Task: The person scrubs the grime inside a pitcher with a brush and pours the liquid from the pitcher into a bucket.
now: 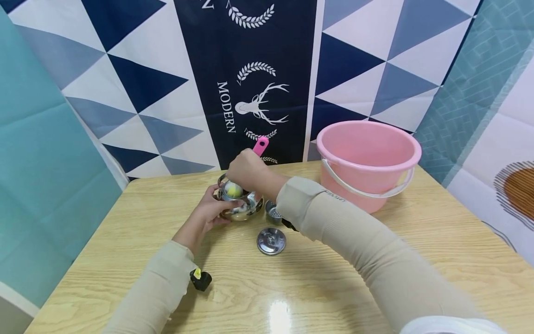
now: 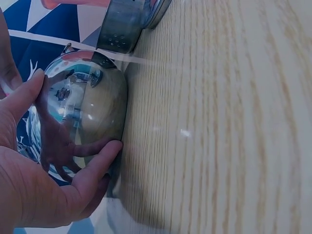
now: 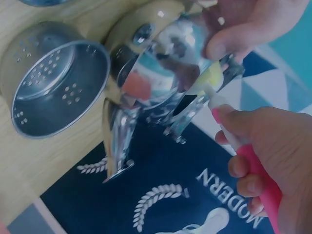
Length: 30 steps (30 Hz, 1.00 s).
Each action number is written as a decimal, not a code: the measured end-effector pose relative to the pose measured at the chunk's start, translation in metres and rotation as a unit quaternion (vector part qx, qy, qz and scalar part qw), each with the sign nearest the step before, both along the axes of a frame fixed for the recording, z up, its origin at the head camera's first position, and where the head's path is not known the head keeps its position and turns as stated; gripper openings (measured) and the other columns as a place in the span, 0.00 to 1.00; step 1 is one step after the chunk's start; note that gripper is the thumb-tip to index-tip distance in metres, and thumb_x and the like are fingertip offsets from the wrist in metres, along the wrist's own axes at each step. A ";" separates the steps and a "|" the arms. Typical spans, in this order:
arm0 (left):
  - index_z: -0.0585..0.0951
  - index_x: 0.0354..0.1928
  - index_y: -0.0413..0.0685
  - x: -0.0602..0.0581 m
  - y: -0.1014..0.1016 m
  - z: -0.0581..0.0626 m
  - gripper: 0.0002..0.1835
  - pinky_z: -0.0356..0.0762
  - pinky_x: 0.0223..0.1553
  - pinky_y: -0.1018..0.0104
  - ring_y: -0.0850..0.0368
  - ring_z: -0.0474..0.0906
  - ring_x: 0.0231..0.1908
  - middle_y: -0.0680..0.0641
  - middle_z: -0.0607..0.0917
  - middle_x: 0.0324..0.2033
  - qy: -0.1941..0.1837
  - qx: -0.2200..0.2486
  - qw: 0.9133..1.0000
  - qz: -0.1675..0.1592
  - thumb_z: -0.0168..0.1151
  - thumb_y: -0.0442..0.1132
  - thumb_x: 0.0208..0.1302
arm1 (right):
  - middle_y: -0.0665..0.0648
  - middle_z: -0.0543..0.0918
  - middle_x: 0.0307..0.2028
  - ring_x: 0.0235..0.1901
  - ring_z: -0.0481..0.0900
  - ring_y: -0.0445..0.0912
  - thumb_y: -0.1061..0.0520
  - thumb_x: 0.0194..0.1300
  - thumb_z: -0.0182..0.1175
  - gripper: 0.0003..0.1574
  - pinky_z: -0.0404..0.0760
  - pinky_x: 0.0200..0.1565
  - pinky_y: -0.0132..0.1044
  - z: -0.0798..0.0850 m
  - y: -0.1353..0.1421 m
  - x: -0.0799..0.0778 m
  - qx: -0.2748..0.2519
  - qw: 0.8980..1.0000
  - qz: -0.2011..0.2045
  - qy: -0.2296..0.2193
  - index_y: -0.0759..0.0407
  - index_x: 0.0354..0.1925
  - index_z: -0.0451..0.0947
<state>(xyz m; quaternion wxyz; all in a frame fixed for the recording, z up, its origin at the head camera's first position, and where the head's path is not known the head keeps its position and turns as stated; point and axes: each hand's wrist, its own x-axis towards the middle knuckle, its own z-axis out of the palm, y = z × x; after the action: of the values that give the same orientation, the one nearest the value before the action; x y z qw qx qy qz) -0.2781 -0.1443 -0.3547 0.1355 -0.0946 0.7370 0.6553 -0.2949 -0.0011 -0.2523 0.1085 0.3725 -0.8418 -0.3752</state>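
Note:
A shiny metal teapot (image 1: 244, 213) stands on the wooden table with its top uncovered. My left hand (image 1: 208, 209) grips its near left side, thumb up by the rim and fingers spread low along the round belly in the left wrist view. In my right hand (image 1: 250, 171) is a sponge brush with a pink and white handle (image 3: 261, 180). Its white and yellow sponge head (image 1: 232, 189) sits at the pot's mouth, partly inside. The spout (image 3: 119, 139) shows in the right wrist view.
Right beside the pot lies a perforated metal strainer (image 3: 61, 90). The round metal lid (image 1: 271, 241) is on the table nearer to me. A pink bucket (image 1: 367, 185) with a white handle stands at the back right, against the patterned backdrop (image 1: 267, 46).

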 end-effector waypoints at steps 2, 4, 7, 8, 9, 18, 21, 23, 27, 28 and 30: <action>0.53 0.73 0.60 -0.001 0.001 0.000 0.52 0.84 0.36 0.52 0.50 0.75 0.39 0.40 0.65 0.59 -0.001 0.002 1.000 -0.001 0.77 0.38 0.52 | 0.44 0.82 0.29 0.25 0.72 0.39 0.45 0.57 0.70 0.10 0.75 0.27 0.35 -0.002 0.002 -0.004 -0.015 1.000 -0.015 0.011 0.43 0.39 0.84; 0.53 0.73 0.60 -0.001 0.002 0.000 0.52 0.84 0.36 0.51 0.49 0.75 0.39 0.40 0.64 0.59 -0.003 0.003 1.000 0.000 0.77 0.38 0.52 | 0.43 0.82 0.27 0.24 0.72 0.38 0.51 0.62 0.65 0.04 0.73 0.25 0.35 -0.004 0.004 -0.007 -0.032 0.999 -0.017 0.021 0.42 0.36 0.85; 0.53 0.73 0.60 -0.001 0.003 0.002 0.53 0.84 0.38 0.51 0.48 0.76 0.42 0.40 0.64 0.60 -0.002 0.004 1.000 0.000 0.77 0.38 0.52 | 0.43 0.81 0.25 0.23 0.71 0.38 0.52 0.62 0.64 0.04 0.69 0.23 0.35 -0.005 0.007 -0.008 -0.034 0.999 -0.017 0.036 0.43 0.34 0.85; 0.53 0.73 0.60 -0.001 0.004 0.003 0.53 0.84 0.38 0.51 0.48 0.76 0.43 0.40 0.64 0.60 -0.002 0.004 1.000 0.000 0.77 0.38 0.51 | 0.43 0.81 0.25 0.23 0.70 0.38 0.52 0.62 0.63 0.04 0.68 0.23 0.35 -0.004 0.008 -0.007 -0.028 0.999 -0.017 0.037 0.43 0.34 0.85; 0.53 0.73 0.61 -0.001 0.005 0.003 0.53 0.84 0.38 0.50 0.47 0.76 0.44 0.40 0.64 0.60 -0.001 0.004 1.000 0.000 0.77 0.38 0.51 | 0.43 0.80 0.24 0.22 0.70 0.39 0.53 0.63 0.63 0.04 0.67 0.23 0.35 -0.003 0.009 -0.007 -0.021 0.999 -0.017 0.041 0.43 0.34 0.85; 0.53 0.74 0.61 -0.002 0.007 0.004 0.53 0.84 0.39 0.50 0.49 0.74 0.43 0.40 0.65 0.59 -0.001 0.001 1.000 0.005 0.78 0.39 0.51 | 0.45 0.76 0.19 0.19 0.68 0.40 0.53 0.62 0.61 0.06 0.65 0.20 0.33 0.011 0.018 -0.001 0.010 0.999 -0.025 0.033 0.47 0.30 0.84; 0.55 0.73 0.61 -0.002 0.008 0.003 0.52 0.84 0.38 0.51 0.49 0.73 0.42 0.41 0.66 0.59 -0.001 0.002 1.000 0.007 0.77 0.38 0.51 | 0.46 0.78 0.21 0.21 0.71 0.40 0.51 0.59 0.62 0.05 0.69 0.21 0.34 0.015 0.021 0.001 0.000 0.999 -0.033 0.006 0.48 0.31 0.84; 0.55 0.73 0.61 -0.002 0.008 0.003 0.51 0.84 0.37 0.51 0.50 0.73 0.41 0.41 0.65 0.59 0.001 0.003 1.000 0.008 0.77 0.38 0.51 | 0.46 0.79 0.22 0.22 0.72 0.41 0.47 0.58 0.65 0.08 0.72 0.24 0.35 0.016 0.021 0.002 -0.008 0.999 -0.041 -0.019 0.48 0.33 0.83; 0.55 0.73 0.59 -0.001 0.005 0.001 0.50 0.84 0.35 0.53 0.50 0.72 0.39 0.40 0.64 0.59 0.001 0.002 1.000 0.010 0.76 0.37 0.52 | 0.46 0.80 0.25 0.25 0.74 0.41 0.31 0.48 0.72 0.28 0.75 0.27 0.35 0.017 0.019 0.004 -0.023 0.996 -0.057 -0.064 0.48 0.37 0.84; 0.55 0.72 0.59 -0.001 0.004 0.001 0.50 0.84 0.35 0.53 0.51 0.72 0.39 0.40 0.64 0.59 0.001 0.001 1.000 0.011 0.76 0.37 0.53 | 0.46 0.80 0.25 0.25 0.75 0.41 0.29 0.46 0.72 0.31 0.76 0.27 0.35 0.016 0.018 0.004 -0.026 0.995 -0.061 -0.073 0.49 0.38 0.84; 0.55 0.72 0.59 -0.001 0.003 0.000 0.49 0.84 0.35 0.53 0.51 0.71 0.39 0.40 0.65 0.58 0.000 -0.002 1.000 0.010 0.76 0.37 0.53 | 0.47 0.81 0.25 0.25 0.76 0.41 0.28 0.43 0.73 0.33 0.77 0.26 0.36 0.015 0.015 0.005 -0.033 0.993 -0.067 -0.087 0.49 0.39 0.85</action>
<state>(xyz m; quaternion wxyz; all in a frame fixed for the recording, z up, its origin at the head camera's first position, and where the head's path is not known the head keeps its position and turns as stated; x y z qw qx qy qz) -0.2788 -0.1415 -0.3544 0.1283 -0.1023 0.7374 0.6552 -0.2898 0.0143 -0.2373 0.0218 0.3431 -0.8829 -0.3200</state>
